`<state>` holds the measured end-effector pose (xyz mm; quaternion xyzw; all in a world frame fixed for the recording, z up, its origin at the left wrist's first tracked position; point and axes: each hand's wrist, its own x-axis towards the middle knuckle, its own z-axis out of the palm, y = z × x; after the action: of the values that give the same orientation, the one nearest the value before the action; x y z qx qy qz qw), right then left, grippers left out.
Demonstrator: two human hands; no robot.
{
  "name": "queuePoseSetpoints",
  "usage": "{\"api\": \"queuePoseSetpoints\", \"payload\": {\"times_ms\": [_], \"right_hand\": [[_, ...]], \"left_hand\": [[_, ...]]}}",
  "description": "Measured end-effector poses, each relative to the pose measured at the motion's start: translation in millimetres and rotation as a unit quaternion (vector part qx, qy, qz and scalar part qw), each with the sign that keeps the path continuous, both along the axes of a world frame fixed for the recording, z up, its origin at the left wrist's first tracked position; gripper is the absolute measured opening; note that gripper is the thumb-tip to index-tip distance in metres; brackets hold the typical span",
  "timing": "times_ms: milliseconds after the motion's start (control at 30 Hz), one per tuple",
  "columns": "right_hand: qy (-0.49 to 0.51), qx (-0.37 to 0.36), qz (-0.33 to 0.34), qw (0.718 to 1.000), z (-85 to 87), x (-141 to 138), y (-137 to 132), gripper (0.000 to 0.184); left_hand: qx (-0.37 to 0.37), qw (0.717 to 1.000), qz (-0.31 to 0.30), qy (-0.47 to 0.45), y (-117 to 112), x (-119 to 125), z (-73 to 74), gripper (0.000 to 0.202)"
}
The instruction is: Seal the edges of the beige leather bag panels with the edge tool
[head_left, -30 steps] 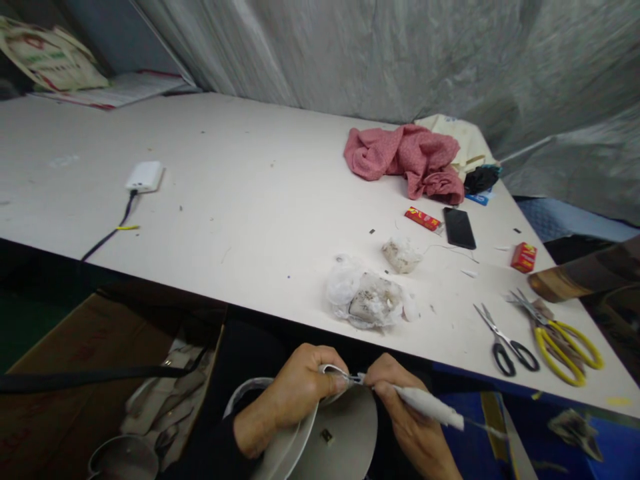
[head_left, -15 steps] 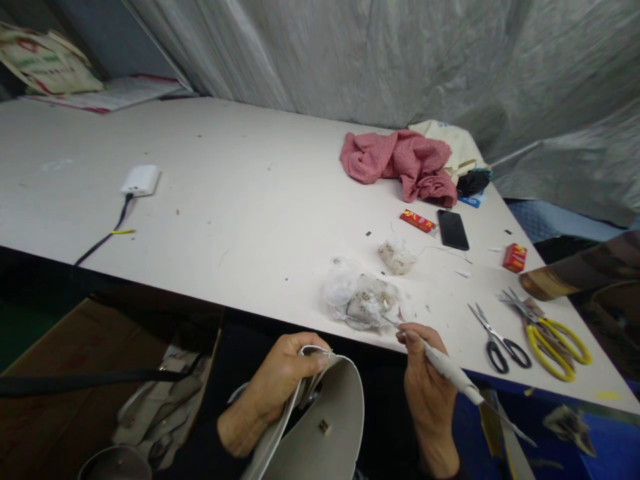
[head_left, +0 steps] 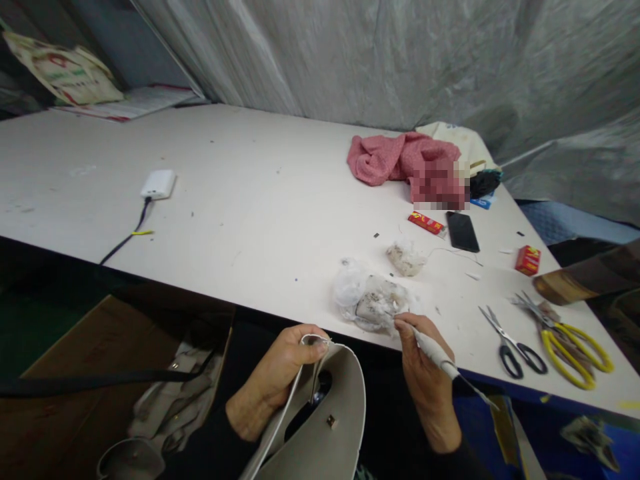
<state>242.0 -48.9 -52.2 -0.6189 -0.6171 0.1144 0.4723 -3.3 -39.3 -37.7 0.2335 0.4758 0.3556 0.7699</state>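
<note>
My left hand point(head_left: 280, 363) pinches the top edge of a beige, leather-like bag point(head_left: 345, 400), whose mouth faces me. A small gold metal fitting point(head_left: 331, 421) shows on its inside wall. My right hand point(head_left: 427, 380) is closed around a slim double-ended tool point(head_left: 436, 351) with a white wrapped handle and a flat metal end pointing down to the right. Its other tip meets a dirty white clump point(head_left: 380, 300) in clear plastic at the table's front edge; the exact contact is hidden by fibres and plastic. A smaller stained clump point(head_left: 406, 259) lies behind.
Black-handled scissors point(head_left: 510, 347) and yellow-handled scissors point(head_left: 575, 347) lie at right. Further back are a phone point(head_left: 463, 231), a red box point(head_left: 528, 260) and a pink cloth point(head_left: 385, 160). A cardboard box point(head_left: 65, 373) with beige pieces stands below left. A white device point(head_left: 159, 183) trails a cable.
The view has shifted slightly, so the table things sit further right. My right hand has moved closer to the larger clump with the tool. My left hand keeps its grip on the bag.
</note>
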Motion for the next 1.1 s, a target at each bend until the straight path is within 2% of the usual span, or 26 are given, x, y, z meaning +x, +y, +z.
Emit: {"api": "queuePoseSetpoints", "payload": {"times_ms": [133, 233, 333, 433, 533, 833, 933, 1100], "right_hand": [[-0.031, 0.033, -0.003, 0.999, 4.8, -0.7, -3.4, 0.024], [0.050, 0.039, -0.024, 0.998, 14.3, -8.8, -14.8, 0.022], [0.159, -0.023, 0.044, 0.986, 22.2, -21.8, -27.3, 0.027], [0.222, -0.080, 0.123, 0.964, 23.6, -32.2, -34.2, 0.030], [0.249, -0.102, 0.142, 0.953, 21.8, -35.7, -35.8, 0.030], [0.244, -0.133, 0.168, 0.946, 22.1, -38.6, -34.5, 0.029], [0.227, -0.139, 0.169, 0.949, 21.5, -41.0, -33.7, 0.029], [0.195, -0.143, 0.157, 0.958, 22.3, -43.2, -29.6, 0.031]], "left_hand": [[-0.006, 1.000, -0.009, 0.007, -0.2, 2.2, 6.0, 0.042], [-0.010, 1.000, -0.018, 0.005, -1.0, 3.1, 5.6, 0.042], [-0.007, 0.999, -0.036, -0.003, -1.7, 4.0, 0.0, 0.041], [-0.001, 0.998, -0.056, -0.015, -2.1, 4.8, -6.4, 0.040], [-0.002, 0.998, -0.067, -0.013, -1.8, 5.0, -6.9, 0.041], [-0.003, 0.998, -0.068, -0.012, -4.6, 8.2, 10.2, 0.044], [0.000, 0.998, -0.055, -0.010, -6.1, 9.4, 8.2, 0.043], [0.009, 0.999, -0.031, -0.003, -9.4, 11.0, -3.9, 0.041]]}}
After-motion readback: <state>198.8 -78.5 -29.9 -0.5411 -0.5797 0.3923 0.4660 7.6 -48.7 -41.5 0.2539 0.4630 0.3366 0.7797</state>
